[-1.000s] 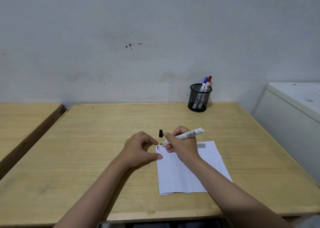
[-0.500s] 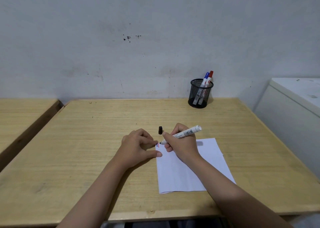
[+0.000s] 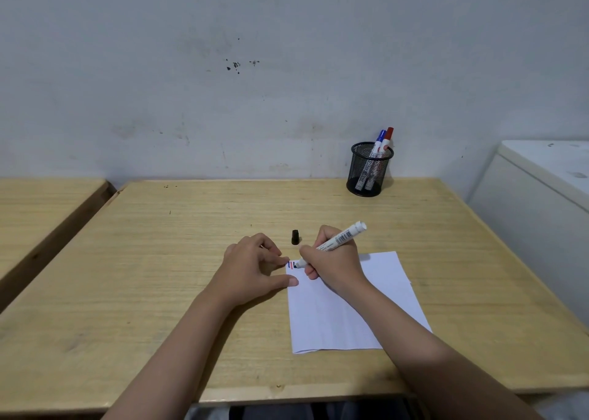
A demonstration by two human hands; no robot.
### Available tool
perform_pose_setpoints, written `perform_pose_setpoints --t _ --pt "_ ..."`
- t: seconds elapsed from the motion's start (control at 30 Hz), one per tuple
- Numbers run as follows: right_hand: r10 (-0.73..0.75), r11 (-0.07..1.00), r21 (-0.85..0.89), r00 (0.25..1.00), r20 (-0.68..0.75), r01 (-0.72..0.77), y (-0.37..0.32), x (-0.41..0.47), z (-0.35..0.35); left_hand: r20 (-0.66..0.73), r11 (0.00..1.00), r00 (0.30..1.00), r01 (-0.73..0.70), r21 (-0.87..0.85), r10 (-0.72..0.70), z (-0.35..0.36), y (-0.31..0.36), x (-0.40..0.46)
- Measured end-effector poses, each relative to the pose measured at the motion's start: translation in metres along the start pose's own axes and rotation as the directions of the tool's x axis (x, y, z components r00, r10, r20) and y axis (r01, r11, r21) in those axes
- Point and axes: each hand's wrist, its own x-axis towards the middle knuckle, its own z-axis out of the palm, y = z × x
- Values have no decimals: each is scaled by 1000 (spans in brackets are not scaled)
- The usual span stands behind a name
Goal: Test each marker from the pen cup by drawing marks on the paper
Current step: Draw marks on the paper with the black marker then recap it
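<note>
Two hands are at work in the head view, near the middle of the wooden table. My right hand is wrapped around a white marker, fingers pinching its barrel, with the black tip down on the top left corner of the paper. Just beside the tip I can see short red and blue marks. My left hand is loosely curled, thumb and a fingertip pressing the paper's left edge; it holds nothing. A black cap stands on the table just beyond the paper, between my two hands. At the far right by the wall sits the black mesh pen cup, holding a blue-capped marker and a red-capped marker that lean together.
</note>
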Motion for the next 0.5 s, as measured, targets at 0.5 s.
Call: perform_pose_setpoints --t 0.5 --pt "20 920 389 985 -170 48 -5 -3 -6 -9 961 991 130 -243 -137 -8 9 15"
